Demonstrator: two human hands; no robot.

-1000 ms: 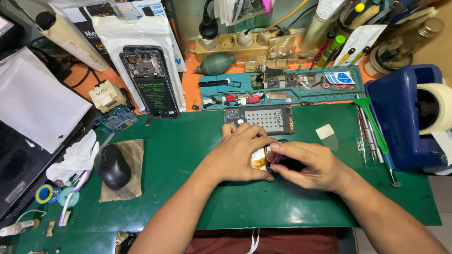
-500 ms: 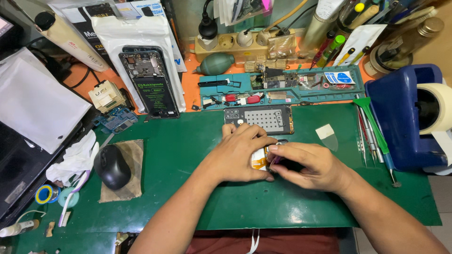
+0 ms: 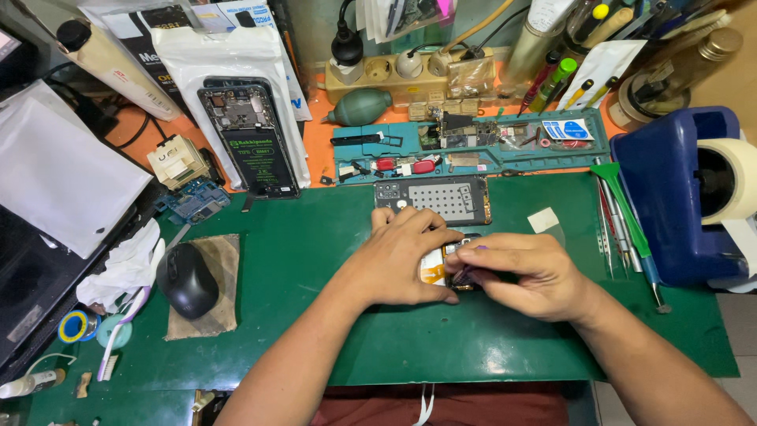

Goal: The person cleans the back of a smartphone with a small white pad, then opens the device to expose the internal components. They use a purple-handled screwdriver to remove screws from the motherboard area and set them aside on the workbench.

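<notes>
On the green mat (image 3: 315, 260), my left hand (image 3: 398, 256) presses down on a small opened phone (image 3: 441, 268) with an orange-and-white part showing. My right hand (image 3: 520, 272) rests on the phone's right side, fingers pinched on a thin purple-tipped tool (image 3: 471, 264) that touches the phone's inside. Most of the phone is hidden under both hands. Just beyond my hands lies a phone back frame (image 3: 438, 197).
A black mouse (image 3: 187, 280) lies on a brown pad at left. An opened phone with its battery showing (image 3: 251, 142) lies on a white bag. At the back is a teal parts tray (image 3: 473, 146). Tweezers and a green tool (image 3: 623, 213) lie beside a blue tape dispenser (image 3: 678, 197).
Both hands stay over the phone; only my right fingers shift slightly with the tool.
</notes>
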